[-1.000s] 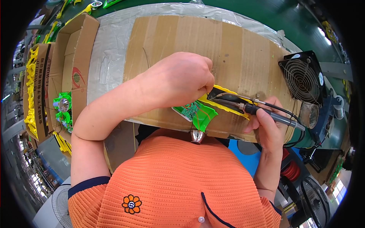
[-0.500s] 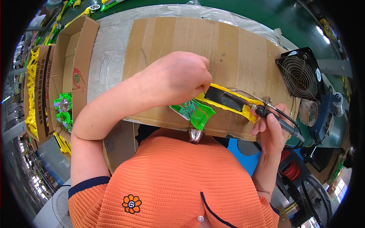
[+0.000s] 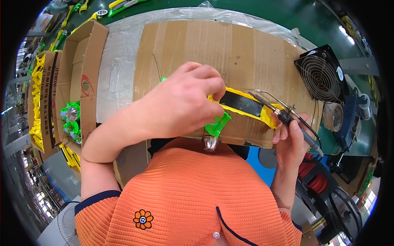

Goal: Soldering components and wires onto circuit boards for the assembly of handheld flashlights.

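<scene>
Left hand (image 3: 180, 102) curls shut over the near end of the yellow part (image 3: 246, 104), pinning it to the cardboard sheet (image 3: 213, 45); a green piece (image 3: 217, 125) with a shiny cap (image 3: 211, 143) hangs below it. Right hand (image 3: 291, 141), closed round the soldering iron (image 3: 283, 117), holds its tip at the part's far end. Best to brace that wrist and touch only the joint. Right of the part the fan (image 3: 318, 74) stands close; beyond it lies bare cardboard

left hand (image 3: 182, 102): fingers curled, pinching, palm down | right hand (image 3: 292, 141): closed grip, thumb up
</scene>
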Demonstrator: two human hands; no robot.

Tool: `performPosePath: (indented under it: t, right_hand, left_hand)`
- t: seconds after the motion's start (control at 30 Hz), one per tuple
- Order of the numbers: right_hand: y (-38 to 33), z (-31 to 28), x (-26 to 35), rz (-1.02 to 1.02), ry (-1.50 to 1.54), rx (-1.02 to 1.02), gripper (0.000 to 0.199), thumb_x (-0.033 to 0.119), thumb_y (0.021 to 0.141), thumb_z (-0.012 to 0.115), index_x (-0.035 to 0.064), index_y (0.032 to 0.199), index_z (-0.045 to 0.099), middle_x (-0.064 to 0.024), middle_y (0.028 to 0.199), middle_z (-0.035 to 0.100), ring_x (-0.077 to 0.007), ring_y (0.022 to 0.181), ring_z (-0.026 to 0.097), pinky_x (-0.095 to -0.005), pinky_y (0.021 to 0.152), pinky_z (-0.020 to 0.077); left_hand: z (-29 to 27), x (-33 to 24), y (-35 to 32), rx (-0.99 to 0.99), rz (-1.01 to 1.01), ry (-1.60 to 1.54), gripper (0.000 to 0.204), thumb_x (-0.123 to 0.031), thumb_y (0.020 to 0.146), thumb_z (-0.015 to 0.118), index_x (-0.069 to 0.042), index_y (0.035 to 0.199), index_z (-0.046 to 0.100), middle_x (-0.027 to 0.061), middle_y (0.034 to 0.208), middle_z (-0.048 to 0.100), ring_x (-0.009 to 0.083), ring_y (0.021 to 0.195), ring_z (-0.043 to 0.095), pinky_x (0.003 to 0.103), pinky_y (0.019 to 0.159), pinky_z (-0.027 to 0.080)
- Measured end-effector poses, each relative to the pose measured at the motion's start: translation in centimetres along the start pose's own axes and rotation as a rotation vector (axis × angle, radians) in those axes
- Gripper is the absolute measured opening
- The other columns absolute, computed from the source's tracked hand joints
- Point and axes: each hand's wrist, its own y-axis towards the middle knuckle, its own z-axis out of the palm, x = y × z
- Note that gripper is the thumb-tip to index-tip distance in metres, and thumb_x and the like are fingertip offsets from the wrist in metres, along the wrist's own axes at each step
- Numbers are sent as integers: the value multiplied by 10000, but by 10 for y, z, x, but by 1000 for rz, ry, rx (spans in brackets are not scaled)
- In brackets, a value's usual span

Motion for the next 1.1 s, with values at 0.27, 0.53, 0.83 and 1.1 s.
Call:
performPosePath:
  t: [0.27,0.53,0.83,1.1]
  right_hand:
    - [-13,33,-19,47,299,-99,114,137,977,544,61,1055,511,-50,642,496,-213,577,587,-489,1041,462]
    - [-4,-13,23,-76,-113,113,165,54,920,595,0,973,449,-95,654,547,-157,479,536,-330,625,567]
    - [2,-16,38,3,-389,220,184,-45,859,652,-16,972,511,-92,719,633,-115,547,604,-232,497,469]
    - [3,-9,37,83,-420,218,183,-56,840,679,-12,956,545,-67,712,635,-100,549,609,-216,499,458]
  left_hand:
    - [42,-18,8,-157,-105,-36,88,-125,790,727,-115,872,697,34,893,639,239,918,623,381,858,469]
    - [49,-11,18,-190,-279,-186,63,-111,791,718,-74,821,677,71,819,648,282,782,630,389,702,504]
    - [41,-25,34,-3,-336,116,81,-136,818,642,-65,801,678,86,809,643,294,804,634,413,708,514]
    - [40,-27,38,17,-353,152,89,-136,809,641,-62,787,685,95,799,653,298,797,641,414,711,519]
